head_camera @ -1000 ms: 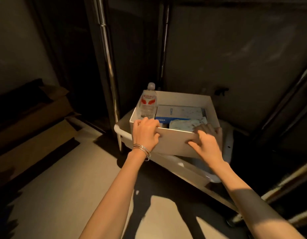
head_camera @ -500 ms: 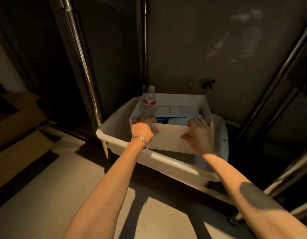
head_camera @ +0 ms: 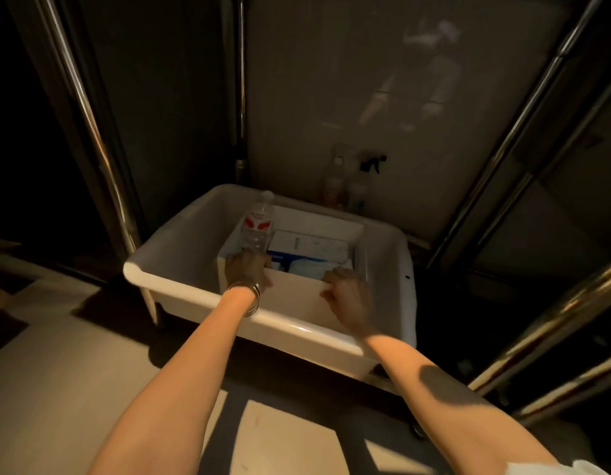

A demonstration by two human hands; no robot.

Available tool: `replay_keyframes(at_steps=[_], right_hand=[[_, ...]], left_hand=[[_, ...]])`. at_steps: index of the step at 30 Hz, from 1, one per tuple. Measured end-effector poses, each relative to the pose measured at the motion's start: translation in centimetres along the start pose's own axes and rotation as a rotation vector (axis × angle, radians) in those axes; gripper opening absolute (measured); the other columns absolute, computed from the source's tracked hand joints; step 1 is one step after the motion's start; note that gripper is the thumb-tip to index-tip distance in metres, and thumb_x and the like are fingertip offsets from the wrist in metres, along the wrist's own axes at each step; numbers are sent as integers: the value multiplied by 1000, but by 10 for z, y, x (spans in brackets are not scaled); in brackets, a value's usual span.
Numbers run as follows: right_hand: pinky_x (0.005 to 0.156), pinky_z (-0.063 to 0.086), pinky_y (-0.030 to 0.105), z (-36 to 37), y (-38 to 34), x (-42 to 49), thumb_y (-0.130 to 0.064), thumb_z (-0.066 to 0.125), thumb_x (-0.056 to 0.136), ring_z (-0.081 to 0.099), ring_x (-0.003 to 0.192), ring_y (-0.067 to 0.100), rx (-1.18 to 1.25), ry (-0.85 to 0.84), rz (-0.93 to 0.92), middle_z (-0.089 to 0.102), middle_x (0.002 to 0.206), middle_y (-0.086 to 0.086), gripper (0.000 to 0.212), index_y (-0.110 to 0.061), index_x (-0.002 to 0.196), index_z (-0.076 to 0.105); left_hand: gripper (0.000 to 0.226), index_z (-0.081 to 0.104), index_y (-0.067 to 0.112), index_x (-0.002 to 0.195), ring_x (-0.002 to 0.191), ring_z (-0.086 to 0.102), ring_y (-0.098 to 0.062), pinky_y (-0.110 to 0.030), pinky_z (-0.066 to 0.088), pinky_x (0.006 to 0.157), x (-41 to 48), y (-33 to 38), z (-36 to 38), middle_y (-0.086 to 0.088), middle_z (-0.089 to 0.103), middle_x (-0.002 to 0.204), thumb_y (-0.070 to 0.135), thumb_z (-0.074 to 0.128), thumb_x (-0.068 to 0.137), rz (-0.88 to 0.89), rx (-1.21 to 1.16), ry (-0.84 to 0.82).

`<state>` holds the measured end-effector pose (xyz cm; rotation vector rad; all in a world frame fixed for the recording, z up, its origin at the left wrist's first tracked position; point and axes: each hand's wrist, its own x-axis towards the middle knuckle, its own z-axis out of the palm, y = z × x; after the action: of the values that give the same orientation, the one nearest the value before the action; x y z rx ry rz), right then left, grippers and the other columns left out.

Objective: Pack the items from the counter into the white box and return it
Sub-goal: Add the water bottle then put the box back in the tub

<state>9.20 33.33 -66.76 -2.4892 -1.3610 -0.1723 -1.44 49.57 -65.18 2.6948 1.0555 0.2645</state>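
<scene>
The white box (head_camera: 294, 299) sits down inside a larger white tub (head_camera: 180, 255) on a low shelf. Standing in the box's far left corner is a clear water bottle (head_camera: 259, 224) with a red label. Beside it lie a blue-and-white carton (head_camera: 311, 246) and a pale soft pack (head_camera: 306, 270). My left hand (head_camera: 246, 272), with bangles at the wrist, grips the box's near rim at the left. On the same rim at the right, my right hand (head_camera: 345, 296) holds on with its fingers curled over the edge.
Two spray bottles (head_camera: 345, 186) stand behind the tub against a grey panel. Metal poles (head_camera: 91, 132) rise at the left and slant at the right (head_camera: 523, 111). Pale floor (head_camera: 57, 371) lies below, with cardboard at the far left edge.
The box has gone down and forward into the tub, with both hands still on its near rim. The view has tilted up, and the spray bottles have come into sight.
</scene>
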Motion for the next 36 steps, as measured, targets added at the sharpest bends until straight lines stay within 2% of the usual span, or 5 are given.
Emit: replay_keyframes(at_steps=[18,25,29,34,36], right_hand=[[82,45,29,-4,0,17,-21,63,85,59,104,24,125,-79,222,65,114,7,22,-16,106,64],[91,51,43,-13,4,20,-10,67,80,62,105,27,323,-158,218,66,113,11,25,-12,105,64],[101,44,38,-53,-24,6,-14,68,82,55,116,26,275,-215,146,53,131,12,47,-9,126,52],[97,40,36,-139,-72,-17,-31,46,96,49,120,30,120,-624,164,50,134,16,44,-3,130,44],[92,45,37,-182,-91,-22,-38,51,93,53,116,29,101,-516,104,53,130,15,51,-7,133,41]], left_hand=[[25,62,8,113,110,53,-30,-33,42,91,16,-7,13,-14,62,116,15,59,88,-20,35,80],[50,46,10,132,125,42,-27,-34,26,106,6,-9,1,-12,48,136,29,60,89,9,31,22],[60,39,13,137,130,36,-27,-38,23,108,-29,-5,-34,-11,41,142,50,47,91,-33,55,-180],[58,52,10,121,118,45,-27,-40,29,103,-80,9,-111,-11,55,123,58,43,89,15,182,-206],[64,39,15,136,132,31,-26,-43,21,111,-98,11,-149,-8,42,140,56,45,89,24,128,-190]])
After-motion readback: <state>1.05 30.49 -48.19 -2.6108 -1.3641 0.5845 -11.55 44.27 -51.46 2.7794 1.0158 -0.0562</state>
